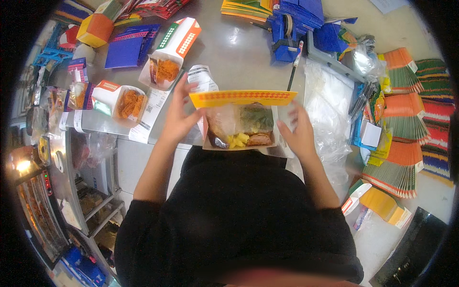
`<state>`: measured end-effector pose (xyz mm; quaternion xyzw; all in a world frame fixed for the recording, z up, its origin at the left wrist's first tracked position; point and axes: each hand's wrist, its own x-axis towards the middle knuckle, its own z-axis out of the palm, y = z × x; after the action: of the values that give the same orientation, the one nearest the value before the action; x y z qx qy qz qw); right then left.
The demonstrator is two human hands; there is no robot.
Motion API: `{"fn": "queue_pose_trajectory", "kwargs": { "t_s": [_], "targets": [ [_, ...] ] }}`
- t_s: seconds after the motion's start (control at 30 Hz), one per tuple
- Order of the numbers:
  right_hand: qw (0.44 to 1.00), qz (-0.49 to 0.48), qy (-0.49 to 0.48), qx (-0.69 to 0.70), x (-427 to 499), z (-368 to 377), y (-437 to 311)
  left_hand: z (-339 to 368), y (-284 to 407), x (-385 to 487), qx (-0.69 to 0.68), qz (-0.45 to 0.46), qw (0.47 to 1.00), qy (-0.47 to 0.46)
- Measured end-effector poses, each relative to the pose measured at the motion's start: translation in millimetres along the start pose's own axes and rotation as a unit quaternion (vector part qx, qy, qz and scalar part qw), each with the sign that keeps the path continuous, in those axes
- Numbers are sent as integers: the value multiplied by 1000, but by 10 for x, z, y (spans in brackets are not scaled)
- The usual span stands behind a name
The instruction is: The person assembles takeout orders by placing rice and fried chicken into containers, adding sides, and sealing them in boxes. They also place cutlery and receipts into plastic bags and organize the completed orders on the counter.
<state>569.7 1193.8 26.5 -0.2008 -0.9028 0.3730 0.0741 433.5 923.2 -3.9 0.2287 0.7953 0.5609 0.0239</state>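
An open cardboard food box [277,134] stands in front of me at the metal counter's near edge. Its yellow lid [244,97], with a red-orange diamond strip, is raised at the far side. Inside are yellow fried pieces [238,140], a browned food item [260,139], a dark sauce packet [217,138] and wrapped items partly hidden by the lid. My left hand [183,113] is at the box's left side, fingers apart, its thumb by the lid's corner. On the right side, my right hand [297,128] has spread, slightly blurred fingers near the box wall.
Two open boxes of fried chicken [168,71] [129,104] stand left on printed receipts [152,109]. Flat blue packaging [125,48] lies behind them. A blue tape dispenser [284,43] and marker [298,53] are at the back. Clear plastic bags [326,107] and stacked folded cartons [403,111] line the right.
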Motion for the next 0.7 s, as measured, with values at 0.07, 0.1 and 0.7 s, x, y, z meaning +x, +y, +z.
{"fn": "queue_pose_trajectory", "kwargs": {
  "t_s": [0.07, 0.1, 0.7],
  "targets": [
    [982, -133, 79, 107, 230, 187, -216, 327, 239, 210, -33, -29, 999, 6],
    [985, -102, 91, 108, 305, 274, -306, 448, 350, 258, -42, -60, 997, 14],
    [938, -333, 40, 86, 255, 171, 460, 36, -28, -47, 191, 255, 948, -16]
  ]
}}
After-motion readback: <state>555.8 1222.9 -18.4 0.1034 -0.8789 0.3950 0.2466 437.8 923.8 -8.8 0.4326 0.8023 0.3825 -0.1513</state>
